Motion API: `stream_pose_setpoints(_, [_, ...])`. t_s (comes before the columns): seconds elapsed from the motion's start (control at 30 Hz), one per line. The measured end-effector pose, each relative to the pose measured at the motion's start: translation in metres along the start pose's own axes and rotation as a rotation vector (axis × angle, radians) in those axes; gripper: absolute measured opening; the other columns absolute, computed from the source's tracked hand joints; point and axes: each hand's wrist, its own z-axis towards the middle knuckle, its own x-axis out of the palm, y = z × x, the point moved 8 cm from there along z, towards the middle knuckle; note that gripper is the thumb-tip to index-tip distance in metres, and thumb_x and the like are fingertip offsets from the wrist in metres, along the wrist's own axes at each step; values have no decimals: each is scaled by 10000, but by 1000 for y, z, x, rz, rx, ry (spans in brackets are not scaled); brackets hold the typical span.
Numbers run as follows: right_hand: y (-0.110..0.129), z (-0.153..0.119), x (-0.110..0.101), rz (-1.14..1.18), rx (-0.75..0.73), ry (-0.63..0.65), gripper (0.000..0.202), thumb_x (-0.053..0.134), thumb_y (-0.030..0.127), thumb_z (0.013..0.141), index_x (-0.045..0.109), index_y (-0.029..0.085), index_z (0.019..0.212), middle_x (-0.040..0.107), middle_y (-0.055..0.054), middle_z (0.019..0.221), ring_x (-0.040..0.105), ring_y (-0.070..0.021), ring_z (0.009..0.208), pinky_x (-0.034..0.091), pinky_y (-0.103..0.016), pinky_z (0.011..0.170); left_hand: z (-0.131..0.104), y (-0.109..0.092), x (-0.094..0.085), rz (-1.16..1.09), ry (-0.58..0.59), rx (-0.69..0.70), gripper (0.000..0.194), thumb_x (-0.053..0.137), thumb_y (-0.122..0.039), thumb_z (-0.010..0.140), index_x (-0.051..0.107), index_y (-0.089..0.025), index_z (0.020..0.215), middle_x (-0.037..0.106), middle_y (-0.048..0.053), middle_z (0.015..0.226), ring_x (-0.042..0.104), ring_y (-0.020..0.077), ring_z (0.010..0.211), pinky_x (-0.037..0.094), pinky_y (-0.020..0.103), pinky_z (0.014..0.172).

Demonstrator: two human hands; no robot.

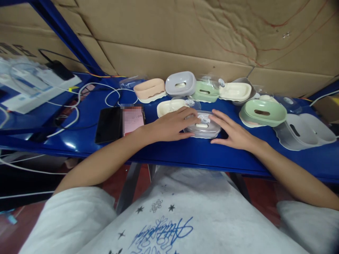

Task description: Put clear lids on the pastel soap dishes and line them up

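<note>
A grey soap box with a clear lid [203, 131] and a round white label lies near the table's front edge. My left hand [173, 125] rests at its left side, thumb and fingers apart on the lid's edge. At the right side, my right hand [231, 132] touches the lid with spread fingers. Just behind my left hand sits a cream soap tray [166, 107], with a clear lid [196, 105] beside it. Farther back stand a grey box [180, 83], a green box [205, 92] and a cream tray [235, 91].
On the blue table [164, 151], a black phone [108, 125] and a pink-screened phone [133, 121] lie at left, near white cables and a white power strip [47, 93]. A peach box [149, 88], green box [263, 112] and grey double box [304, 132] flank the middle. Cardboard stands behind.
</note>
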Motion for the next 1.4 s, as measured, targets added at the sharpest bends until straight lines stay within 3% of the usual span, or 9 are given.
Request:
stream_pose_setpoints(0.13, [-3, -1, 0, 30, 18, -11, 869, 693, 566, 982, 248, 423, 1714, 315, -84, 1757, 407, -378, 1572, 419, -603, 1262, 0, 3, 0, -75, -21, -2, 410, 671, -317, 1016, 592, -240, 1412, 579, 174, 1445, 582, 339, 1342, 549, 530, 1092])
stream_pose_setpoints(0.4, [-1, -1, -10, 61, 12, -23, 747, 669, 533, 1009, 362, 413, 1678, 418, -105, 1696, 483, -370, 1518, 452, -596, 1228, 1, 4, 2, -79, -30, 5, 397, 640, -337, 1042, 593, -240, 1424, 560, 183, 1490, 574, 339, 1367, 531, 550, 1125])
stream_pose_setpoints(0.67, [2, -2, -12, -72, -18, -36, 720, 621, 512, 1042, 330, 397, 1691, 444, -120, 1695, 518, -357, 1491, 468, -596, 1185, 1, 5, -1, -101, -11, -6, 368, 630, -353, 1059, 621, -234, 1407, 600, 188, 1481, 591, 330, 1369, 530, 563, 1125])
stream_pose_setpoints(0.97, [-4, -3, -8, -14, 1, -34, 618, 533, 502, 1085, 396, 356, 1669, 543, -115, 1624, 555, -328, 1463, 494, -553, 1161, 2, 7, 0, -131, 1, -51, 401, 579, -413, 1085, 603, -213, 1431, 644, 176, 1425, 625, 299, 1323, 526, 495, 1135])
stream_pose_setpoints(1.1, [-5, -3, -10, -30, -26, -57, 621, 537, 511, 1082, 411, 336, 1664, 521, -125, 1643, 529, -333, 1491, 488, -550, 1168, 2, 7, 1, -117, -12, -46, 425, 592, -417, 1075, 587, -219, 1452, 612, 173, 1452, 608, 308, 1347, 526, 503, 1137])
stream_pose_setpoints(1.23, [-6, -3, -22, -75, 8, -89, 620, 535, 513, 1076, 414, 354, 1663, 481, -99, 1676, 523, -343, 1498, 471, -563, 1195, 2, 6, -1, -74, -55, -63, 559, 639, -425, 1047, 496, -267, 1564, 512, 187, 1578, 515, 343, 1472, 476, 565, 1196])
stream_pose_setpoints(1.4, [-15, -9, -56, -179, 134, -280, 575, 528, 517, 1068, 522, 296, 1599, 551, -111, 1619, 547, -344, 1477, 452, -565, 1221, 4, 0, -4, -51, -52, -42, 627, 624, -376, 1061, 412, -256, 1638, 342, 203, 1725, 376, 353, 1593, 408, 593, 1249])
